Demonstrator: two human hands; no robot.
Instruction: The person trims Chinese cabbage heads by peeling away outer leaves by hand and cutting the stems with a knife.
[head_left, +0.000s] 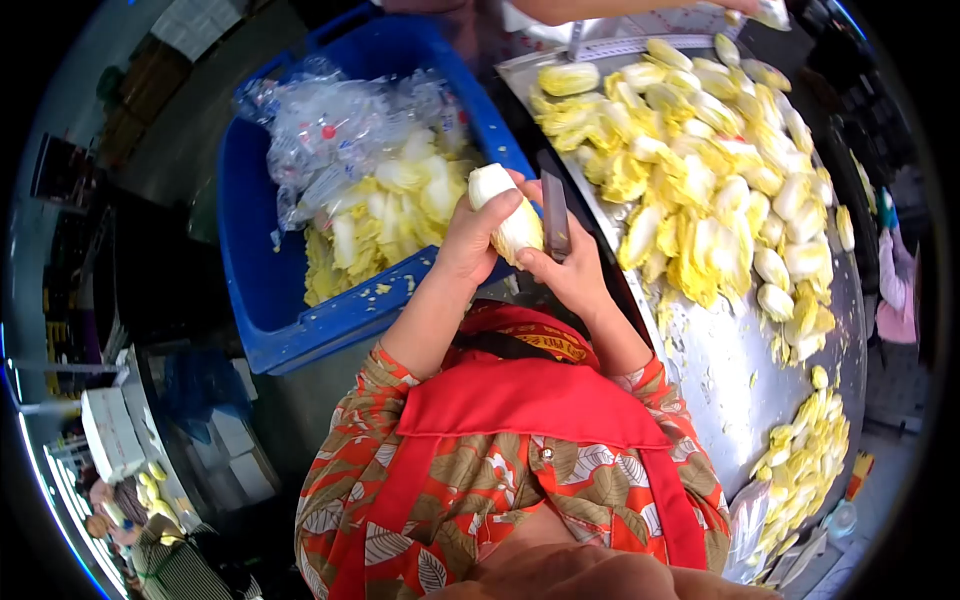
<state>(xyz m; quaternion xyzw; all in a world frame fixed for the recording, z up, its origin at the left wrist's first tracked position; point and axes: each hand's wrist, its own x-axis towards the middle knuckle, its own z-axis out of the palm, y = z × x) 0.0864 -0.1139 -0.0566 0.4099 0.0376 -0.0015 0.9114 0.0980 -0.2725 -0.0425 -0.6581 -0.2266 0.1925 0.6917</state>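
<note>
My left hand (474, 238) is closed around a small baby napa cabbage (518, 228), its white base pointing up and away from me. My right hand (578, 272) grips a knife with a broad flat blade (554, 212); the handle is hidden in the fingers. The right thumb also touches the lower end of the cabbage. Both hands are in front of my red apron, between a blue bin (300, 335) on the left and a metal table (715, 370) on the right.
Loose yellow leaves (385, 215) and crumpled clear plastic bags (325, 135) lie in the bin. A large heap of baby napa cabbages (700, 180) covers the table's far part, with a smaller pile (803, 465) nearer. Another person's arm (600, 8) reaches in at the top.
</note>
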